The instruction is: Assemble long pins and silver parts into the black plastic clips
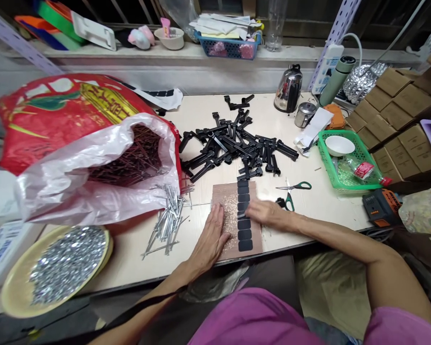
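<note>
My left hand (211, 235) lies flat with fingers extended on a brown board (221, 191) at the table's front edge. Down the board runs a column of black rounded pads (244, 234). At the middle of that column, my right hand (267, 213) has its fingers pinched together; what they hold, if anything, is hidden. Small light crumbs are scattered on the board between the hands. Right of the board lie scissors (289, 197) with green handles, with a small black piece (280, 202) beside them. Beyond the board is a pile of black plastic parts (237, 141).
A red sack (57, 120) of thin dark rods leans at left, with loose silver nails (169, 218) before it. A yellow bowl (16, 292) of shiny metal bits stands front left. A green basket (326, 167), kettle (288, 91) and cardboard boxes (395, 115) are at right.
</note>
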### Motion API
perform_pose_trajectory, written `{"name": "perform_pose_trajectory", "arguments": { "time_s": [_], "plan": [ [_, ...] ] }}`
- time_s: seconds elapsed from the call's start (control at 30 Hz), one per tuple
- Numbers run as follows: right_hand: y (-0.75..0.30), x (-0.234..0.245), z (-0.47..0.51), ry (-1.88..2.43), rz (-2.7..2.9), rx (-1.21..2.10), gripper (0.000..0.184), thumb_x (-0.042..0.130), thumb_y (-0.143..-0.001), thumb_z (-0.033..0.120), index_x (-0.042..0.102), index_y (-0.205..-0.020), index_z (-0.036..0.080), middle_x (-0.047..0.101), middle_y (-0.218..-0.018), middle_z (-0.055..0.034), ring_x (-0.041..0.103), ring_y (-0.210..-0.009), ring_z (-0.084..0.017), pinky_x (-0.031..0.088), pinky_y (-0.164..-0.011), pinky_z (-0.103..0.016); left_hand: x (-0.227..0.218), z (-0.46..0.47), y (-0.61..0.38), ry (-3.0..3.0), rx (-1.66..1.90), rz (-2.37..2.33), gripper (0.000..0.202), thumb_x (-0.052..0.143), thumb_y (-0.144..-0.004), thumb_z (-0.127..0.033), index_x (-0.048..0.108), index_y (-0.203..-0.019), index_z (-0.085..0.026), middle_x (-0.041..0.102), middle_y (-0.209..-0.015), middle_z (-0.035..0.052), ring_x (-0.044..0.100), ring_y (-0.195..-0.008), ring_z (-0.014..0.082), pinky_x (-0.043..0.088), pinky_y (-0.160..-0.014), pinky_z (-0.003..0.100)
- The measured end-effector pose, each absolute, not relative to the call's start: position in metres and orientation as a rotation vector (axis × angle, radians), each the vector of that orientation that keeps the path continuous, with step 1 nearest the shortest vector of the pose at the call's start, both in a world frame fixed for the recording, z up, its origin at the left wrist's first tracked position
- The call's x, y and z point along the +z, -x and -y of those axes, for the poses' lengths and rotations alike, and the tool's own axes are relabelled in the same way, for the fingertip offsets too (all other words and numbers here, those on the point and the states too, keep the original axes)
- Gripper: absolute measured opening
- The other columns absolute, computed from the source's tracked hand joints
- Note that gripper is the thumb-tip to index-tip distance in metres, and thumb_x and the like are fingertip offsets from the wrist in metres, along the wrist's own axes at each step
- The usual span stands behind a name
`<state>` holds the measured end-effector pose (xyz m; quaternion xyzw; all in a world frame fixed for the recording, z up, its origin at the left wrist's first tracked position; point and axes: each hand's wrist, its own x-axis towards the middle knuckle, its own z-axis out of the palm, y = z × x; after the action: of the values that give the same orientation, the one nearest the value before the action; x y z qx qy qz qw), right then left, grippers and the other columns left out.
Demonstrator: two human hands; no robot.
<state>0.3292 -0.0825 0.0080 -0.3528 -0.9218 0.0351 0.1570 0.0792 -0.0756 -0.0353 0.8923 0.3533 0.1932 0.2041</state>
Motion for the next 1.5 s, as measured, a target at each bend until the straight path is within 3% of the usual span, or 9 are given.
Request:
{"name": "perform_pose_trajectory", "arguments": {
  "time_s": [0.17, 0.4, 0.63, 0.77, 0.9, 1.0, 1.13, 1.2, 1.5],
  "plan": [
    [-0.321, 0.042, 0.088, 1.251, 2.184, 0.554, 0.026, 0.039, -0.096, 0.023, 0.059, -0.083, 0.013, 0.058, -0.083, -0.0075, 0.053, -0.08, -0.016, 0.049, -0.069, -0.03, -0.032, 0.075, -0.079, -2.472, 0.513, -0.947, 0.066, 0.029, -0.097, -0.031, -0.013, -0.148, -0.024, 0.008, -0.158, 0.0161, 0.009, -0.144, 0.0292, 0.026, -0.112, 0.053],
    [-0.257, 0.053, 0.197, 1.397, 0.692, 2.285, 0.027, 0.07, -0.076, 0.038, 0.058, -0.072, 0.014, 0.049, -0.053, 0.006, 0.039, -0.042, -0.004, 0.03, -0.041, -0.016, -0.033, 0.071, -0.083, -2.504, 0.556, -0.902, 0.067, 0.03, -0.097, -0.033, -0.011, -0.149, -0.019, 0.015, -0.156, 0.0199, 0.009, -0.144, 0.0281, 0.024, -0.113, 0.053],
    [-0.221, -0.014, 0.183, 1.474, -0.173, 2.199, 0.022, 0.061, -0.085, 0.031, 0.058, -0.072, 0.013, 0.063, -0.065, -0.0031, 0.065, -0.062, -0.012, 0.055, -0.067, -0.024, -0.035, 0.072, -0.088, -2.55, 0.682, -0.917, 0.061, 0.029, -0.097, -0.033, 0.007, -0.149, -0.011, 0.028, -0.151, 0.0226, 0.018, -0.143, 0.0272, 0.03, -0.111, 0.05],
    [-0.223, -0.01, 0.197, 1.427, -0.066, 2.257, 0.028, 0.07, -0.077, 0.038, 0.061, -0.076, 0.013, 0.068, -0.073, -0.0065, 0.069, -0.074, -0.015, 0.055, -0.076, -0.024, -0.033, 0.055, -0.072, -2.558, 0.817, -1.053, 0.047, 0.031, -0.097, -0.029, 0.035, -0.141, -0.014, 0.047, -0.141, 0.0179, 0.035, -0.137, 0.027, 0.035, -0.107, 0.051],
    [-0.232, 0.032, 0.198, 1.198, 0.45, 2.506, 0.051, 0.079, -0.063, 0.049, 0.065, -0.093, 0.011, 0.068, -0.082, -0.0068, 0.068, -0.07, -0.015, 0.053, -0.069, -0.026, -0.031, 0.019, -0.052, -2.558, 0.885, -1.301, 0.031, 0.038, -0.093, -0.022, 0.063, -0.111, -0.017, 0.063, -0.117, 0.0146, 0.049, -0.12, 0.03, 0.045, -0.097, 0.051],
    [-0.24, 0.066, 0.147, 1.316, 1.223, 2.057, 0.046, 0.059, -0.082, 0.054, 0.066, -0.097, 0.01, 0.066, -0.082, -0.0067, 0.063, -0.065, -0.012, 0.051, -0.064, -0.026, -0.028, -0.001, -0.052, -2.59, 0.855, -1.341, 0.028, 0.04, -0.09, -0.016, 0.066, -0.102, -0.016, 0.064, -0.111, 0.0148, 0.052, -0.109, 0.0303, 0.05, -0.088, 0.049],
    [-0.242, 0.077, 0.032, 1.631, 2.104, 0.665, 0.023, 0.046, -0.094, 0.021, 0.066, -0.104, 0.016, 0.063, -0.097, -0.0091, 0.059, -0.087, -0.018, 0.047, -0.076, -0.032, -0.024, -0.013, -0.069, -2.547, 0.898, -1.357, 0.027, 0.041, -0.09, -0.016, 0.067, -0.099, -0.018, 0.064, -0.102, 0.0116, 0.055, -0.094, 0.0261, 0.053, -0.081, 0.044],
    [-0.238, 0.069, -0.02, 1.7, 2.374, 0.285, 0.023, 0.046, -0.092, 0.013, 0.064, -0.106, 0.017, 0.06, -0.106, -0.0108, 0.056, -0.094, -0.021, 0.047, -0.072, -0.03, -0.023, -0.017, -0.077, -2.519, 0.958, -1.335, 0.028, 0.041, -0.091, -0.018, 0.066, -0.102, -0.018, 0.064, -0.101, 0.0107, 0.055, -0.092, 0.0252, 0.053, -0.081, 0.043],
    [-0.234, 0.042, -0.079, 1.496, 2.865, -0.148, 0.023, 0.04, -0.094, 0.011, 0.062, -0.1, 0.013, 0.061, -0.103, -0.0129, 0.052, -0.095, -0.023, 0.045, -0.077, -0.034, -0.02, -0.035, -0.093, -2.484, 1.169, -1.432, 0.04, 0.037, -0.093, -0.02, 0.047, -0.132, -0.015, 0.059, -0.119, 0.0151, 0.052, -0.111, 0.029, 0.046, -0.094, 0.048]
  ]
}}
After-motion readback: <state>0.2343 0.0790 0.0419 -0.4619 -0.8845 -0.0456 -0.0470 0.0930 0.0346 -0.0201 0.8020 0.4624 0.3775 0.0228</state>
